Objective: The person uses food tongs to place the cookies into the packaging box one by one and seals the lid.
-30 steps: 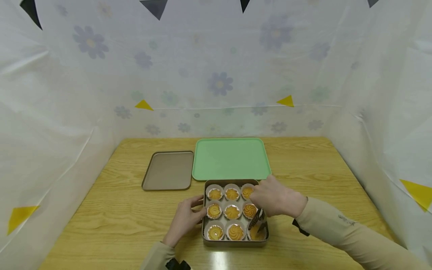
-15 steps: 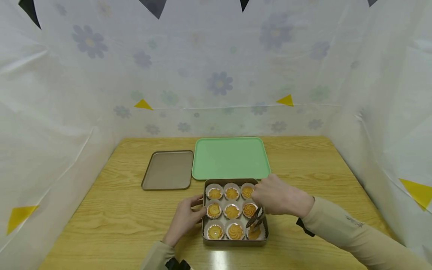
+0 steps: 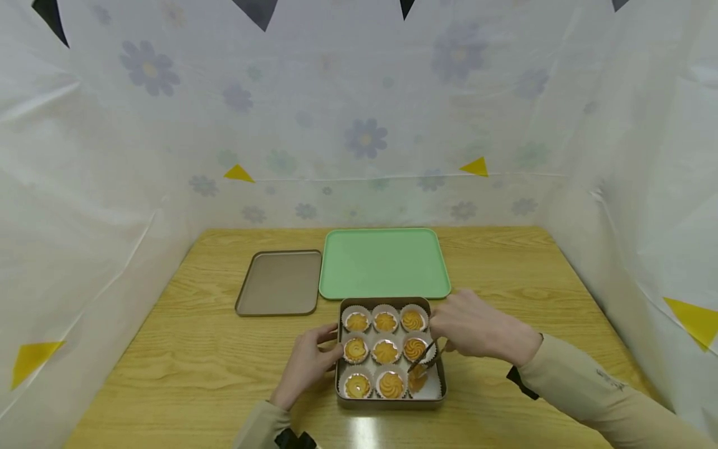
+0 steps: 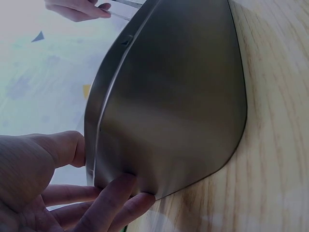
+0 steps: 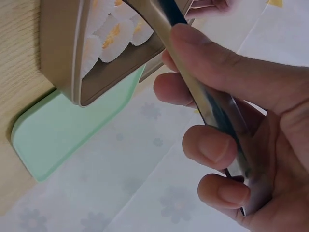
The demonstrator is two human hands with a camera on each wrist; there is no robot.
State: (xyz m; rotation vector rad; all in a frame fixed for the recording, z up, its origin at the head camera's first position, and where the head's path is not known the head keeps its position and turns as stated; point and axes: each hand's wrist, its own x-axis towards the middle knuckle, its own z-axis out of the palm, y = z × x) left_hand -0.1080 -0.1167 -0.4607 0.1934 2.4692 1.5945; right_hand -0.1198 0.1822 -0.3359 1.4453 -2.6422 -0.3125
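Tongs [image 3: 424,357] are down in the tin [image 3: 388,401], tips pinching the cookie [image 3: 417,378] in the near right cup, tilted as if just lifting clear. The right hand [image 3: 470,328] has its fingers [image 5: 215,147] curled around the metal handles, squeezing them together. The left hand [image 3: 307,362] steadies the tin's left wall, thumb over the rim and fingers [image 4: 113,200] spread against the side. Eight cookies sit in their paper cups. My read: mid-pickup; next comes a steady lift and a carry, likely to the green tray [image 3: 384,263] just beyond. The lid [image 3: 280,284] lies left on the desk [image 3: 191,349].
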